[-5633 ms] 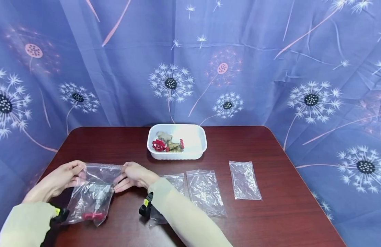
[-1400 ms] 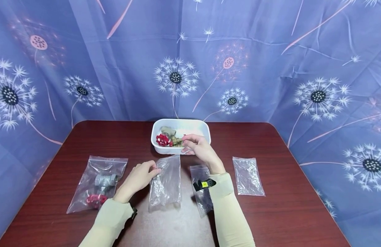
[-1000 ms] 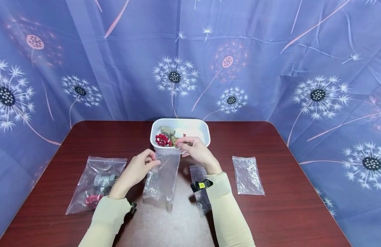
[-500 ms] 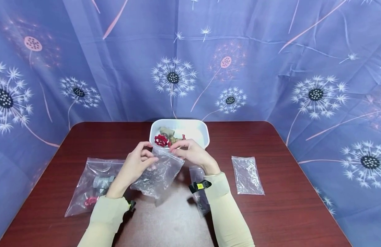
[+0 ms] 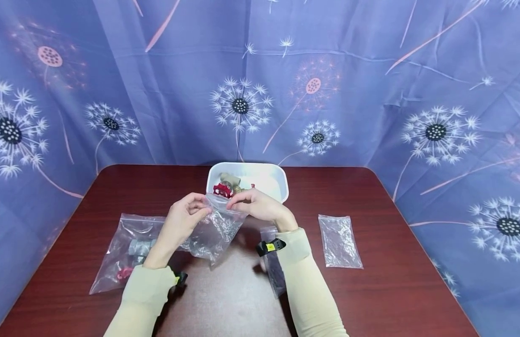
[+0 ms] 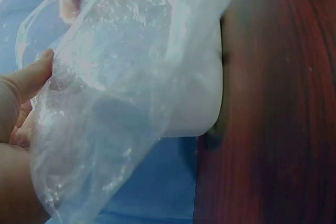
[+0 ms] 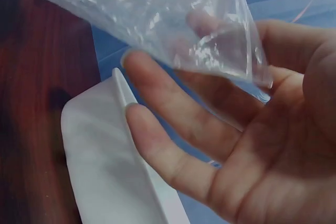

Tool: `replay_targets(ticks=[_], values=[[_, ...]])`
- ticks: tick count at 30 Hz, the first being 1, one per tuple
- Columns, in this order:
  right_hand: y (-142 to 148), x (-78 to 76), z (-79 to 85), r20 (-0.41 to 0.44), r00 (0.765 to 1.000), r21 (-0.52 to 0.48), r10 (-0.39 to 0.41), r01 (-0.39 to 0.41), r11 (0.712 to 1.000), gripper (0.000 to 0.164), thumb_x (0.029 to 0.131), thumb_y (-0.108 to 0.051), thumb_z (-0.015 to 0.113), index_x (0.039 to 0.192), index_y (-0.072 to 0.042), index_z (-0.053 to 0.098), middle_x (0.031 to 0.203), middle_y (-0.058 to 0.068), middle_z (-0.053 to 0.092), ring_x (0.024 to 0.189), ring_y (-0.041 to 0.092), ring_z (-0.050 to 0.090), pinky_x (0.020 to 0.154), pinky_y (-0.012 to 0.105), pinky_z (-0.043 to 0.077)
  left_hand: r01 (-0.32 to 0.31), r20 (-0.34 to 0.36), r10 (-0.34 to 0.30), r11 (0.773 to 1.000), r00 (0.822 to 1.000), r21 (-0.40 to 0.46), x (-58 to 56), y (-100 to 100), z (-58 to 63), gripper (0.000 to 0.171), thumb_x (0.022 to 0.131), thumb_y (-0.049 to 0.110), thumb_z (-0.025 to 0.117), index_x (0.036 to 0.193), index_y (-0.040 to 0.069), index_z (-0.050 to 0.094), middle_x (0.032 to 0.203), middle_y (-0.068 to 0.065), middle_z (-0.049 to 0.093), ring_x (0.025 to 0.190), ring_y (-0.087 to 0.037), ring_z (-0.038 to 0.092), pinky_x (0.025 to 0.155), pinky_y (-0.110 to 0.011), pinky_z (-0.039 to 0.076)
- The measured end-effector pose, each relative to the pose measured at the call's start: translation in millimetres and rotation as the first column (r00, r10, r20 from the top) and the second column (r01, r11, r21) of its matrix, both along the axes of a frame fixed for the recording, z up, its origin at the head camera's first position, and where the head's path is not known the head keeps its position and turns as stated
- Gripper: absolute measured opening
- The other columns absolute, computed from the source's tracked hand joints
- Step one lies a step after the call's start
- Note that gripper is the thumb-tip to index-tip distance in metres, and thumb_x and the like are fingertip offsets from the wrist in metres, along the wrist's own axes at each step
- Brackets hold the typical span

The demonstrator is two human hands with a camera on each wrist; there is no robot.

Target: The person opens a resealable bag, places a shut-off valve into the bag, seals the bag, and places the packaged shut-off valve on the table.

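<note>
My left hand (image 5: 181,223) pinches the left side of a clear zip bag (image 5: 215,234) near its mouth; my right hand (image 5: 262,206) pinches the other side, its remaining fingers only gently bent. The bag hangs over the table (image 5: 395,281), mouth toward the white tray (image 5: 270,178), long axis slanting back toward me and leftward. My left forearm (image 5: 144,292) partly covers the bagged valve (image 5: 138,248).
</note>
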State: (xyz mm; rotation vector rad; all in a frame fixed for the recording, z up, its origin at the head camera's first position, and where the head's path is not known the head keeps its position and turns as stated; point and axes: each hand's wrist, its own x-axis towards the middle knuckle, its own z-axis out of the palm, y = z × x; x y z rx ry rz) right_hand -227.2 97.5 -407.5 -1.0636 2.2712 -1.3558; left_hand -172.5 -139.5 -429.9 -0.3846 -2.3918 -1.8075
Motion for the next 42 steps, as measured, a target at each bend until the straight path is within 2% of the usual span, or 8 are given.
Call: replay_targets(ticks=[8, 11, 15, 21, 27, 32, 36, 42], values=[[-8, 3.9, -2.9, 0.024, 0.989, 0.034, -0.145, 0.144, 0.989, 0.015, 0.091, -0.004, 0.064, 0.100, -0.007, 0.076, 0.092, -0.002, 0.070, 0.083, 0.009, 0.058, 0.075, 0.025, 0.048, 0.044, 0.056, -0.048, 0.996, 0.997, 0.076, 1.5, -1, 4.4, 0.034, 0.090, 0.006, 0.071, 0.119, -0.003, 0.058, 0.097, -0.020, 0.070, 0.087, -0.013, 0.069, 0.072, -0.023, 0.054], [-10, 5.0, -2.1, 0.035, 0.981, 0.034, -0.193, 0.191, 0.981, 0.013, 0.089, -0.005, 0.068, 0.098, -0.008, 0.077, 0.090, -0.002, 0.071, 0.082, 0.008, 0.058, 0.074, 0.024, 0.048, 0.036, 0.063, -0.040, 0.997, 0.997, 0.064, 2.2, -1, 5.3, 0.035, 0.089, 0.007, 0.073, 0.120, -0.003, 0.059, 0.097, -0.019, 0.070, 0.086, -0.013, 0.069, 0.072, -0.024, 0.055], [-7, 6.8, -1.0, 0.080, 0.970, 0.026, -0.230, 0.229, 0.973, 0.013, 0.086, -0.006, 0.072, 0.098, -0.009, 0.077, 0.091, -0.003, 0.072, 0.083, 0.008, 0.058, 0.074, 0.024, 0.048, 0.043, 0.085, -0.043, 0.999, 0.995, 0.005, 1.7, -3, 4.0, 0.028, 0.090, 0.012, 0.072, 0.112, -0.003, 0.063, 0.093, -0.015, 0.072, 0.080, -0.013, 0.070, 0.070, -0.025, 0.054], [-4, 8.1, 0.3, 0.145, 0.962, 0.001, -0.230, 0.232, 0.973, 0.018, 0.083, -0.013, 0.078, 0.100, -0.009, 0.077, 0.096, -0.002, 0.072, 0.086, 0.011, 0.060, 0.076, 0.026, 0.049, 0.073, 0.106, -0.066, 0.995, 0.992, -0.064, 3.6, -6, 2.9, 0.022, 0.092, 0.015, 0.069, 0.105, -0.003, 0.068, 0.090, -0.012, 0.073, 0.075, -0.017, 0.071, 0.068, -0.027, 0.054], [-3, 8.7, -2.5, 0.164, 0.964, 0.020, -0.211, 0.210, 0.977, 0.030, 0.078, -0.017, 0.084, 0.105, -0.008, 0.075, 0.093, -0.002, 0.072, 0.081, 0.010, 0.061, 0.069, 0.024, 0.049, 0.079, 0.107, -0.064, 0.986, 0.992, -0.145, 3.8, -6, 2.5, 0.021, 0.091, 0.021, 0.071, 0.101, 0.003, 0.071, 0.084, -0.006, 0.073, 0.073, -0.016, 0.069, 0.068, -0.029, 0.053], [-6, 9.4, -5.8, 0.158, 0.969, 0.027, -0.191, 0.189, 0.982, 0.036, 0.075, -0.017, 0.086, 0.107, -0.006, 0.074, 0.078, 0.000, 0.066, 0.068, 0.009, 0.055, 0.059, 0.022, 0.044, 0.161, 0.102, -0.140, 0.959, 0.985, -0.233, 3.0, -13, -0.2, 0.017, 0.091, 0.021, 0.072, 0.101, 0.006, 0.072, 0.084, -0.001, 0.071, 0.075, -0.015, 0.066, 0.068, -0.028, 0.052], [-10, 9.6, -8.3, 0.165, 0.972, 0.029, -0.169, 0.167, 0.986, 0.039, 0.074, -0.017, 0.087, 0.109, -0.007, 0.074, 0.068, 0.000, 0.057, 0.059, 0.009, 0.047, 0.053, 0.022, 0.037, 0.231, 0.091, -0.215, 0.945, 0.972, -0.230, 3.2, -15, -0.6, 0.017, 0.092, 0.014, 0.070, 0.105, 0.003, 0.072, 0.089, -0.004, 0.071, 0.077, -0.015, 0.065, 0.068, -0.027, 0.052], [-13, 11.5, -9.2, 0.166, 0.973, 0.054, -0.157, 0.150, 0.987, 0.043, 0.074, -0.018, 0.087, 0.111, -0.005, 0.072, 0.065, 0.000, 0.053, 0.058, 0.009, 0.045, 0.053, 0.022, 0.036, 0.234, 0.089, -0.219, 0.941, 0.972, -0.242, 2.7, -13, -1.0, 0.013, 0.091, 0.015, 0.070, 0.099, 0.005, 0.074, 0.079, 0.000, 0.071, 0.069, -0.012, 0.066, 0.064, -0.027, 0.053]])
